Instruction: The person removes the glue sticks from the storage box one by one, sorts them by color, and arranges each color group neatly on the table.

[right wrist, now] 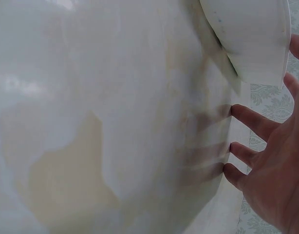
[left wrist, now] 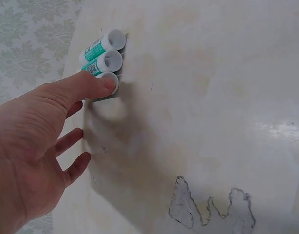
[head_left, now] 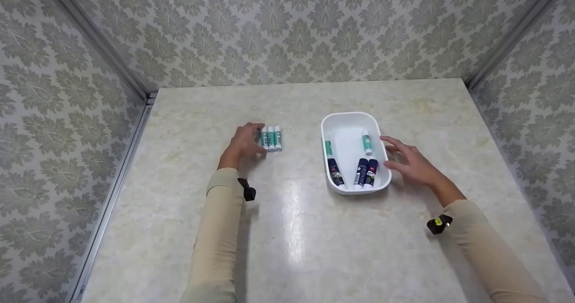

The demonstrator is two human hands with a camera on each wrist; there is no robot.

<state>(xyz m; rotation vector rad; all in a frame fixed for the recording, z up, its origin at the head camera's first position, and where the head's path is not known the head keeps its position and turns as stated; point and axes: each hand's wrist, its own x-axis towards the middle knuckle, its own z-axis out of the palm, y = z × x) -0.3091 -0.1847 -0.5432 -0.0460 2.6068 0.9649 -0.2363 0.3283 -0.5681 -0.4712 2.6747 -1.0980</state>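
My left hand [head_left: 245, 141] is at a row of green-and-white glue sticks [head_left: 271, 138] lying side by side on the table. It pinches the leftmost stick [left wrist: 109, 83], with the thumb on its near end and a finger at its far end. My right hand [head_left: 411, 163] has its fingers spread beside a white plastic bin [head_left: 355, 191], thumb and a fingertip right at the rim. Inside the bin lie a green-and-white glue stick [head_left: 367, 143], another green one [head_left: 329, 148] along the left wall, and several dark blue glue sticks [head_left: 360, 173] toward the near end.
The pale marbled table [head_left: 287, 231] runs back to a patterned wall [head_left: 287, 33], with more such walls at left and right. A small black wrist camera [head_left: 248, 190] sits on the left sleeve, and another camera [head_left: 439, 224] on the right one.
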